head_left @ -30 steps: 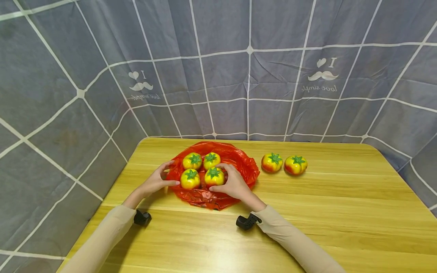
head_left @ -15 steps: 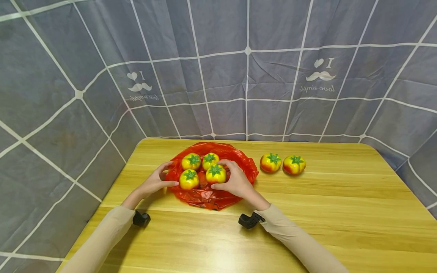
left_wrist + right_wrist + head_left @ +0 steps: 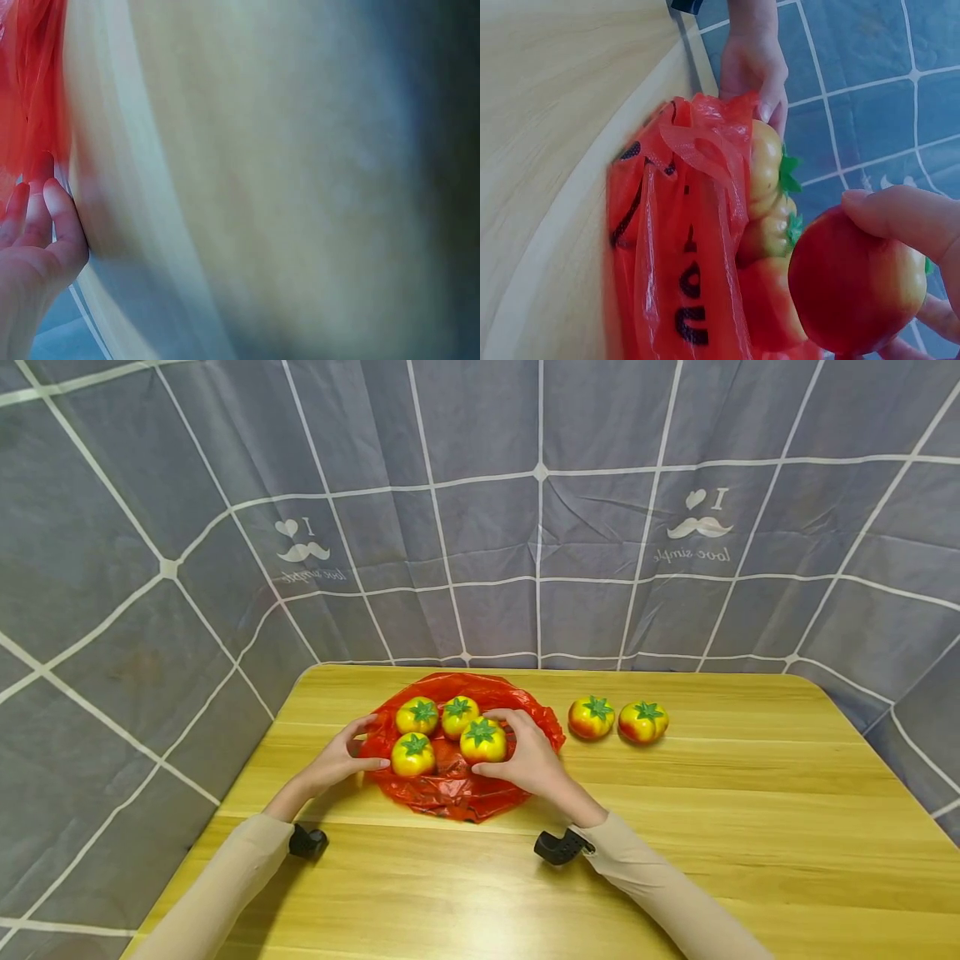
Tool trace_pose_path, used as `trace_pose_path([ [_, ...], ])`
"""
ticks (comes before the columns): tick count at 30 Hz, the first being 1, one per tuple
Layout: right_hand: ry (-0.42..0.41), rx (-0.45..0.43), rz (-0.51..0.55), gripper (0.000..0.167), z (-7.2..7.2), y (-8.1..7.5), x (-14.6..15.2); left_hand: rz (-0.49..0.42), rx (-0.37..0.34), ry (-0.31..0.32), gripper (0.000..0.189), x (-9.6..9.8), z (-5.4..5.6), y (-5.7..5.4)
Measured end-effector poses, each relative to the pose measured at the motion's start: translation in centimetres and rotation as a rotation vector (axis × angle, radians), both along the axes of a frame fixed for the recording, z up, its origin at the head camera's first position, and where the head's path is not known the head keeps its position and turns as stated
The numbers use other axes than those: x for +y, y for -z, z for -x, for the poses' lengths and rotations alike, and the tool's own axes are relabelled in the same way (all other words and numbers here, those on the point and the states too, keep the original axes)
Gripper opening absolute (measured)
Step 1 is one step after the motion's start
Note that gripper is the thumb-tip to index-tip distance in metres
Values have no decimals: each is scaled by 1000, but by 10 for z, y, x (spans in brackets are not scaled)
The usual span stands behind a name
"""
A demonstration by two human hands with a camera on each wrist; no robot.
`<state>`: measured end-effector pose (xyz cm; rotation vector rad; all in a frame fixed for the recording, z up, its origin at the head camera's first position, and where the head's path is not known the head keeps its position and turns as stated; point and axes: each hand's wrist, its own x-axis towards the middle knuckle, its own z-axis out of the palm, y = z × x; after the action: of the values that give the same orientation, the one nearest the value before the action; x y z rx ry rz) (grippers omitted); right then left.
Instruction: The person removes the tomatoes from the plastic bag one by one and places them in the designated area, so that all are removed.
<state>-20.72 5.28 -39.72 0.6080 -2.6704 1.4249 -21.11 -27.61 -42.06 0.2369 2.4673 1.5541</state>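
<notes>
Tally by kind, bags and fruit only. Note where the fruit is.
Red plastic bag: 1
Yellow-red fruits: 6 (3 in the bag, 1 in the right hand, 2 on the table)
Total: 7

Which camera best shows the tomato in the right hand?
The right wrist view: the tomato looms large, though the right hand covers part of it. The head view shows it smaller, green leaves up; the left wrist view doesn't show it.

Two fruits [image 3: 642, 723] are obstructing the space right of the red bag [image 3: 457, 797]. The table [image 3: 420, 893] is leaving room in front.
</notes>
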Motion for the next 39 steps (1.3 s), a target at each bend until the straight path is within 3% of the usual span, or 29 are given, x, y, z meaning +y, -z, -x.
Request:
trace_pose_path([
  [17,13,36,52,69,-6,-9,29,-3,4,8,85,1,1,-2],
  [39,75,87,22,73,-12,-11,74,28,13,-5,84,1,0,-1],
])
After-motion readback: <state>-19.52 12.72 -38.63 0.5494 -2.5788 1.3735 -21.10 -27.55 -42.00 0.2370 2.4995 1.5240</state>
